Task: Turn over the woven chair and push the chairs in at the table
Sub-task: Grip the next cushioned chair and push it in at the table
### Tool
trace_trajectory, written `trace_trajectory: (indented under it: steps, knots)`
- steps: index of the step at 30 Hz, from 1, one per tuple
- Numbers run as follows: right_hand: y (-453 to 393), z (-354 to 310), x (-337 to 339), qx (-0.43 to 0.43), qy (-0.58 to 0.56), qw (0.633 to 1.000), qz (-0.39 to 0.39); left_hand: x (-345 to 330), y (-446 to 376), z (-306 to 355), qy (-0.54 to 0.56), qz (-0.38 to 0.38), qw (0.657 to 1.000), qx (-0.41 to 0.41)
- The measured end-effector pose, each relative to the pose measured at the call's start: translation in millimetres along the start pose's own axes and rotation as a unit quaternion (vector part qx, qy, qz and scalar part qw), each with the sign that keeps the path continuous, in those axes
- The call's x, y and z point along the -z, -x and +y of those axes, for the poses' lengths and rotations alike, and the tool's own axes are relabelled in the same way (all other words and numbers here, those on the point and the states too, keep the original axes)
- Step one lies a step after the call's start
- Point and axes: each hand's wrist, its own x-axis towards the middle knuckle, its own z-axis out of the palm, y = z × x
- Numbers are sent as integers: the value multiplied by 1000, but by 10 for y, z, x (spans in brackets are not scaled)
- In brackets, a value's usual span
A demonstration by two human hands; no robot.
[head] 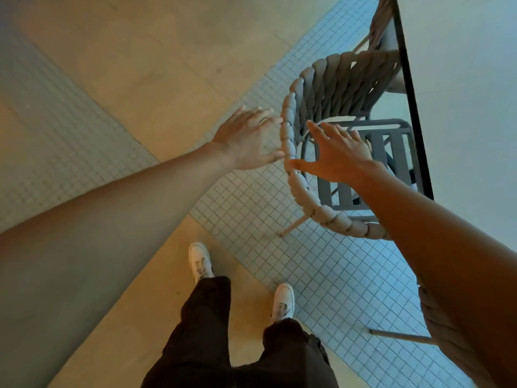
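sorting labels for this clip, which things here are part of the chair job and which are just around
Part of the job:
woven chair, upright, seat partly under the table
table
second chair further along the table
left hand, open
right hand, open

Just around:
white shoes
tiled floor

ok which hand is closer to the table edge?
Right. The right hand is over the woven chair, which sits at the table edge; the left hand is outside its backrest, farther off.

- Head view: a single wide-angle camera worn on the person's head, aimed steeply down and forward.
- Near field: both outstretched forearms and the shoes [200,261] fill the lower frame.
- Far field: table edge [414,107] at upper right; straight lines bow near the borders.
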Motion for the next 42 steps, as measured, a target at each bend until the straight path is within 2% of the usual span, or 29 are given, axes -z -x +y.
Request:
trace_trajectory:
  steps: [8,14,20,30,42]
  knots:
    - [-938,-700,249,-70,-16,997,2,189,-471,-1286,25,-40,998,-44]
    - [-1581,-1091,446,-119,-60,991,7,513,-794,-2218,-28,-65,993,-95]
    - [-2036,-1201,600,-138,-79,987,11,668,-1278,-2759,-61,-68,987,-132]
    - [-2982,-688,821,-162,-73,984,18,696,-2490,-3195,-114,-65,974,-185]
    - [-3942,232,1340,-234,-123,964,7,956,-4151,-3224,-100,-59,968,-224]
